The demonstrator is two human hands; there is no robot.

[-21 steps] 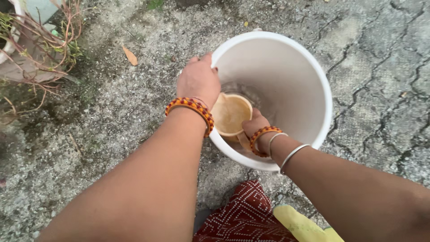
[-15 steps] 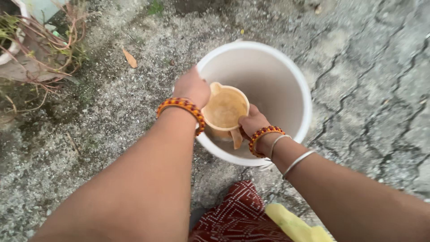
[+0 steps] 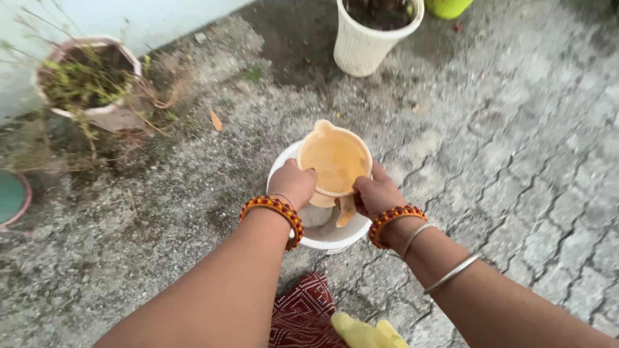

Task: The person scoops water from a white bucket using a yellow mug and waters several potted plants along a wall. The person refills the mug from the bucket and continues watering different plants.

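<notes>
At centre frame both hands hold a tan plastic jug (image 3: 335, 161) just above a white bucket (image 3: 322, 235): the left hand (image 3: 293, 183) has its grip curled on the jug's near-left rim and the right hand (image 3: 377, 193) is wrapped round its right side near the handle. It looks like the lift-out step, so the carry wants a level jug clear of the bucket's rim. Open paving lies right; a ribbed white pot (image 3: 374, 38) stands at top and a plant pot (image 3: 90, 84) upper left.
</notes>
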